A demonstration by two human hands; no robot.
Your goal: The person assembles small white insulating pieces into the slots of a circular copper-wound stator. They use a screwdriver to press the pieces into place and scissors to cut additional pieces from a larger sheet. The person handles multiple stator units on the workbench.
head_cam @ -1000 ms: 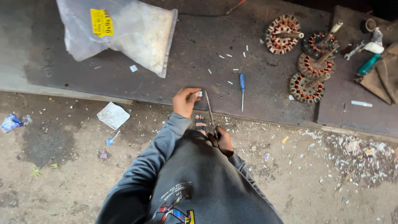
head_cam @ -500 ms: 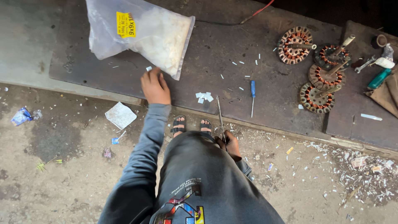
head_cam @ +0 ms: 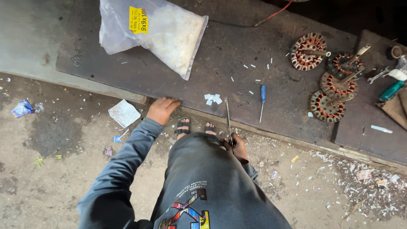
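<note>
While the right hand point(head_cam: 237, 147) grips scissors point(head_cam: 228, 118) beside the paper scraps point(head_cam: 213, 99), the left hand point(head_cam: 162, 109) rests loosely curled, holding nothing, on the board point(head_cam: 127, 72) edge left of those scraps, likely between cuts.

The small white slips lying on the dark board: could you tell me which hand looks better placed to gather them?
Probably the left hand: it is free, resting at the board's front edge near the white slips. The right hand is down by the knee, gripping scissors.

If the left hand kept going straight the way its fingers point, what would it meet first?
The left hand rests at the board edge, fingers pointing up and right. Probably the small white paper bits, though the line is uncertain.
</note>
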